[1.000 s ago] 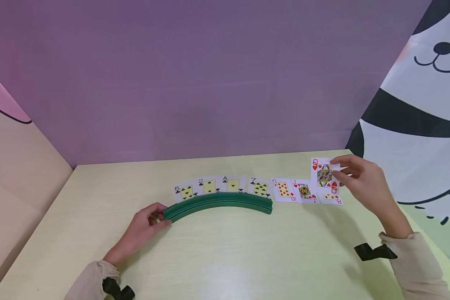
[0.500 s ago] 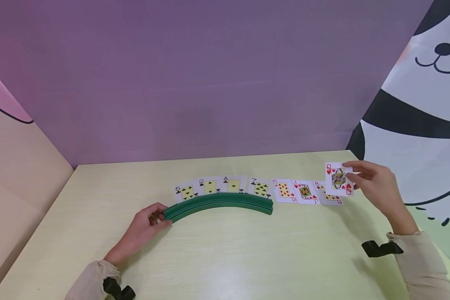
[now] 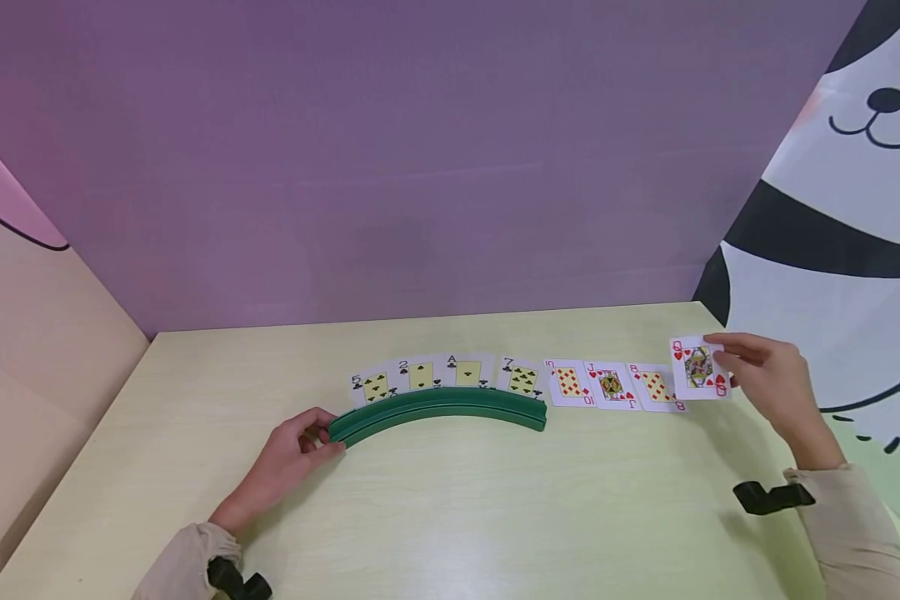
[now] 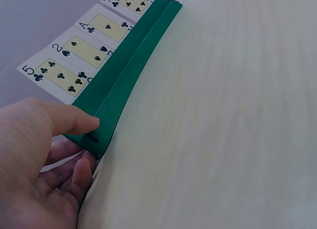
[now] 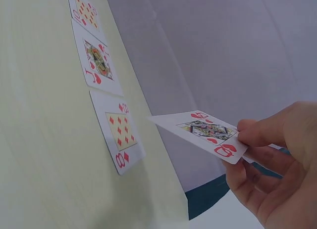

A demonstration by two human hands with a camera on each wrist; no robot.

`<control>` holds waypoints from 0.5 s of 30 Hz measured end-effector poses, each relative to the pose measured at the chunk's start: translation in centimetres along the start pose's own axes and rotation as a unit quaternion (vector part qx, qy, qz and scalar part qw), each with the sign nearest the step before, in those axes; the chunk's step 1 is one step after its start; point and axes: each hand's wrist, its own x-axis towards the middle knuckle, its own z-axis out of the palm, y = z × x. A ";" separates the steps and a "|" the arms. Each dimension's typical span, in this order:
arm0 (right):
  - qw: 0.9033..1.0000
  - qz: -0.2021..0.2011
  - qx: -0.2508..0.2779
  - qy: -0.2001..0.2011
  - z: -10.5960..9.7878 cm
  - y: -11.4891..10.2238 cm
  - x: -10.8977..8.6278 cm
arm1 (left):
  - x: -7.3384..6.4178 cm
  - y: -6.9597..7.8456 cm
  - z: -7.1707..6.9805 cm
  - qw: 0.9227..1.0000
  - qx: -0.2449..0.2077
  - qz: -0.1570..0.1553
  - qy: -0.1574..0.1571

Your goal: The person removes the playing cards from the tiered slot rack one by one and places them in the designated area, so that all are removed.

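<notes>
My left hand (image 3: 279,460) grips the left end of a curved green card holder (image 3: 438,403), thumb on top and fingers curled beneath. Standing in the holder are the five of clubs (image 3: 367,385), two of spades (image 3: 417,374), ace of clubs (image 3: 462,370) and seven of clubs (image 3: 523,379). On the right, my right hand (image 3: 780,385) pinches the queen of hearts (image 3: 696,367) by its right edge, raised above the table. A white card edge (image 5: 249,158) shows under the queen in the right wrist view. Beside it lies the eight of diamonds (image 3: 656,388).
The jack of hearts (image 3: 611,386) and ten of diamonds (image 3: 568,383) lie face up between the eight and the holder. A purple wall (image 3: 420,167) rises behind the pale wooden table (image 3: 495,508). A panda picture (image 3: 832,212) covers the right side.
My right hand has carried the queen of hearts right and lower, from above the eight of diamonds to its right side, uncovering the eight. The left hand and holder have stayed in place.
</notes>
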 end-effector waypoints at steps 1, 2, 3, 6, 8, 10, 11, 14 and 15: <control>1.000 0.004 0.001 0.000 0.0 0.2 0.0 | 0.0 0.0 0.0 1.000 0.000 0.000 0.000; 1.000 0.006 0.001 0.000 0.0 0.3 0.1 | 0.0 0.1 0.0 1.000 0.000 -0.002 0.001; 1.000 0.007 0.003 0.001 0.0 0.5 0.1 | -0.1 0.1 0.0 1.000 0.000 -0.001 0.001; 1.000 0.006 0.006 0.006 -0.1 0.9 0.1 | -0.1 0.1 0.0 1.000 -0.001 -0.001 0.002; 1.000 0.006 0.004 0.009 -0.1 1.0 0.2 | -0.1 0.0 0.0 1.000 0.000 0.000 0.001; 1.000 0.011 -0.001 0.008 0.0 1.1 0.2 | -0.1 0.0 0.0 1.000 -0.001 -0.001 0.001; 1.000 0.014 -0.003 0.006 0.0 1.2 0.2 | 0.0 0.0 0.0 1.000 0.000 -0.001 0.000; 1.000 0.024 -0.007 0.002 0.1 1.2 0.2 | 0.0 -0.1 0.0 1.000 -0.002 0.000 0.001; 1.000 0.028 -0.007 0.000 0.1 1.3 0.2 | 0.0 -0.1 0.0 1.000 -0.001 0.002 0.000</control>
